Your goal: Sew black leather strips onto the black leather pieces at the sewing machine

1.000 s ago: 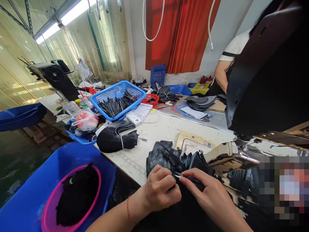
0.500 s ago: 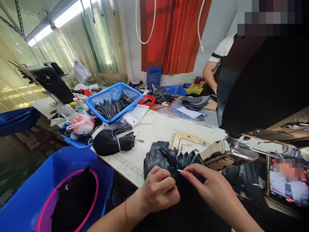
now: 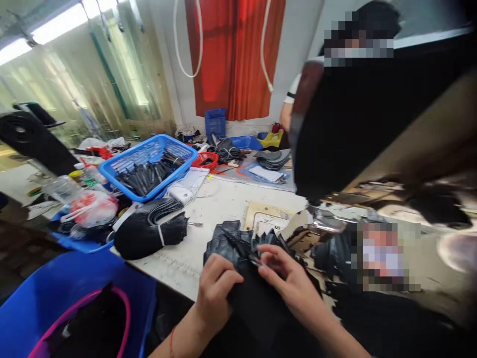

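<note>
A bundle of black fabric (image 3: 238,248) lies at the near edge of the white worktable (image 3: 223,204). My left hand (image 3: 214,293) is closed on the fabric's near left side. My right hand (image 3: 288,281) pinches a small thin metal tool (image 3: 257,262) against the fabric, with the fingers curled. The dark sewing machine head (image 3: 357,119) hangs just above and to the right of both hands. This frame is blurred by motion.
A tied black fabric bundle (image 3: 149,231) lies left of my hands. Behind it stand a blue basket (image 3: 145,166) of black strips and a red bowl (image 3: 204,160). A blue bin (image 3: 74,293) with a pink basin (image 3: 122,303) sits low on the left. Another person (image 3: 288,107) works at the back.
The view has swung to the right and blurred. Both hands stay on the black fabric; the right hand has drawn closer to the left, with the small tool still in it.
</note>
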A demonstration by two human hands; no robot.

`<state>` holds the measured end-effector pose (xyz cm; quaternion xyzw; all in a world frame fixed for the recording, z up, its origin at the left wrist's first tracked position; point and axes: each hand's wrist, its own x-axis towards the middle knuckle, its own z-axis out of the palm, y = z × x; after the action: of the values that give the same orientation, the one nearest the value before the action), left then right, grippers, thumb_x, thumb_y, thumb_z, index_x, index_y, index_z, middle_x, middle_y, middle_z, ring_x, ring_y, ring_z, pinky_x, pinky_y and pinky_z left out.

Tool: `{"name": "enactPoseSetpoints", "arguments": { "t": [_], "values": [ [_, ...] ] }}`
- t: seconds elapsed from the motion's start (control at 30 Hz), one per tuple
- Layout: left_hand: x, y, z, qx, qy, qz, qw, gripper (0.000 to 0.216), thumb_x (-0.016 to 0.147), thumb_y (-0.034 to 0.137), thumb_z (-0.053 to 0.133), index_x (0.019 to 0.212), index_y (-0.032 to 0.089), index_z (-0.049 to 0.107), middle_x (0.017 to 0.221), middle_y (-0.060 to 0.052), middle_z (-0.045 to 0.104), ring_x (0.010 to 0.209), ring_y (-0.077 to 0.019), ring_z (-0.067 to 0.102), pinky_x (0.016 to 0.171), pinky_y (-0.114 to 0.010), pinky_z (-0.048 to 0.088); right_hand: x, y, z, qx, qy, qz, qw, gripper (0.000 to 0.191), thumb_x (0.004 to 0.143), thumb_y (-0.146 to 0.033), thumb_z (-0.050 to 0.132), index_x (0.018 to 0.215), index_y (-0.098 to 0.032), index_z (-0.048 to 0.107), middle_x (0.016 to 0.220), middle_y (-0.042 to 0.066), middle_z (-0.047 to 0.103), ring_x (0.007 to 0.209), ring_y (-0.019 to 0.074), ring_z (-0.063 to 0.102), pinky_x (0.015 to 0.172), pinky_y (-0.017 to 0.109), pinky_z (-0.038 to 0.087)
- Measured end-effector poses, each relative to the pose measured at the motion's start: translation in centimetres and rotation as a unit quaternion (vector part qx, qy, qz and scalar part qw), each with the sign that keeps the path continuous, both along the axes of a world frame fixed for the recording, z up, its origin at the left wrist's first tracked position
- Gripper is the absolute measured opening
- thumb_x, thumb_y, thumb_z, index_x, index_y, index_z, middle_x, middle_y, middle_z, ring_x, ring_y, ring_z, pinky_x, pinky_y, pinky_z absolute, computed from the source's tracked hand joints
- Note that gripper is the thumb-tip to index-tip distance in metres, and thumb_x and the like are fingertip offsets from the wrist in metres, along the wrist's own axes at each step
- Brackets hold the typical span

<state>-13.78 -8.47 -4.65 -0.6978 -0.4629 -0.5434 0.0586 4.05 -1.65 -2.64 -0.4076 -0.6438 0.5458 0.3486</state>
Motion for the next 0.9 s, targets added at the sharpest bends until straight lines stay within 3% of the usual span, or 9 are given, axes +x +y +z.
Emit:
{"name": "enactPoseSetpoints", "arguments": {
  "t": [0.13, 0.27, 0.37, 0.5, 0.6, 0.73, 0.83, 0.9],
  "values": [
    [-0.8, 0.4, 0.5, -0.128, -0.116, -0.020, 0.985, 0.013, 0.080, 0.013, 0.061, 0.090, 0.020, 0.064, 0.084, -0.004, 0.065, 0.077, -0.0185, 0.063, 0.066, -0.028, 0.051, -1.4, 0.3, 0.6, -0.141, 0.128, 0.092, 0.977, 0.064, 0.068, -0.052, 0.077, 0.122, -0.024, 0.060, 0.093, 0.001, 0.056, 0.068, 0.0106, 0.049, 0.059, 0.023, 0.039],
    [-1.6, 1.2, 0.9, -0.301, -0.324, 0.036, 0.896, 0.026, 0.083, 0.034, 0.065, 0.103, 0.018, 0.065, 0.095, -0.007, 0.072, 0.089, -0.0247, 0.067, 0.078, -0.035, 0.055, -3.4, 1.0, -0.1, -0.160, 0.126, 0.073, 0.976, 0.046, 0.076, -0.052, 0.066, 0.106, -0.017, 0.066, 0.078, -0.001, 0.053, 0.048, 0.0049, 0.027, 0.045, 0.023, 0.022],
    [-2.1, 1.8, 0.9, -0.338, -0.422, 0.020, 0.841, 0.042, 0.081, 0.043, 0.067, 0.115, 0.018, 0.060, 0.107, -0.008, 0.070, 0.102, -0.0271, 0.065, 0.086, -0.037, 0.054, -4.8, 1.6, -0.3, -0.146, 0.088, 0.081, 0.982, 0.028, 0.071, -0.038, 0.073, 0.086, -0.015, 0.068, 0.063, -0.004, 0.048, 0.048, 0.0056, 0.031, 0.044, 0.023, 0.022],
    [-2.5, 2.1, 0.6, -0.333, -0.480, -0.027, 0.811, 0.048, 0.079, 0.042, 0.071, 0.118, 0.019, 0.056, 0.109, -0.008, 0.070, 0.099, -0.0255, 0.066, 0.084, -0.036, 0.055, -5.9, 2.4, 0.2, -0.160, 0.069, 0.113, 0.978, 0.024, 0.070, -0.033, 0.075, 0.077, -0.017, 0.059, 0.056, -0.008, 0.043, 0.043, 0.0048, 0.030, 0.040, 0.022, 0.022],
    [-2.9, 2.4, 0.3, -0.326, -0.471, -0.044, 0.818, 0.045, 0.078, 0.041, 0.072, 0.114, 0.018, 0.057, 0.106, -0.008, 0.070, 0.095, -0.0240, 0.067, 0.084, -0.035, 0.053, -6.1, 3.3, 0.4, -0.192, 0.068, 0.159, 0.966, 0.029, 0.070, -0.035, 0.077, 0.073, -0.019, 0.053, 0.050, -0.011, 0.038, 0.039, 0.0036, 0.024, 0.037, 0.021, 0.018],
    [-3.2, 3.3, -0.1, -0.296, -0.413, -0.009, 0.861, 0.046, 0.078, 0.042, 0.071, 0.114, 0.018, 0.055, 0.103, -0.007, 0.069, 0.094, -0.0235, 0.066, 0.084, -0.036, 0.052, -6.5, 4.6, 0.3, -0.209, 0.047, 0.198, 0.957, 0.027, 0.085, -0.034, 0.068, 0.073, -0.017, 0.051, 0.053, -0.011, 0.041, 0.036, 0.0021, 0.024, 0.035, 0.017, 0.020],
    [-3.2, 3.7, -0.2, -0.202, -0.308, 0.139, 0.919, 0.053, 0.073, 0.044, 0.075, 0.115, 0.019, 0.055, 0.103, -0.009, 0.065, 0.095, -0.0255, 0.063, 0.082, -0.038, 0.050, -7.2, 5.3, -0.2, -0.179, 0.019, 0.178, 0.968, 0.026, 0.094, -0.032, 0.061, 0.076, -0.014, 0.054, 0.057, -0.010, 0.043, 0.038, 0.0018, 0.029, 0.035, 0.015, 0.024],
    [-3.1, 4.0, -0.1, -0.171, -0.217, 0.217, 0.936, 0.040, 0.072, 0.046, 0.075, 0.098, 0.019, 0.061, 0.091, -0.006, 0.063, 0.085, -0.0242, 0.060, 0.075, -0.036, 0.048, -7.7, 5.5, -0.6, -0.152, 0.004, 0.153, 0.977, 0.023, 0.094, -0.031, 0.060, 0.080, -0.014, 0.057, 0.060, -0.009, 0.045, 0.040, 0.0022, 0.033, 0.036, 0.014, 0.028]
  ]
}}
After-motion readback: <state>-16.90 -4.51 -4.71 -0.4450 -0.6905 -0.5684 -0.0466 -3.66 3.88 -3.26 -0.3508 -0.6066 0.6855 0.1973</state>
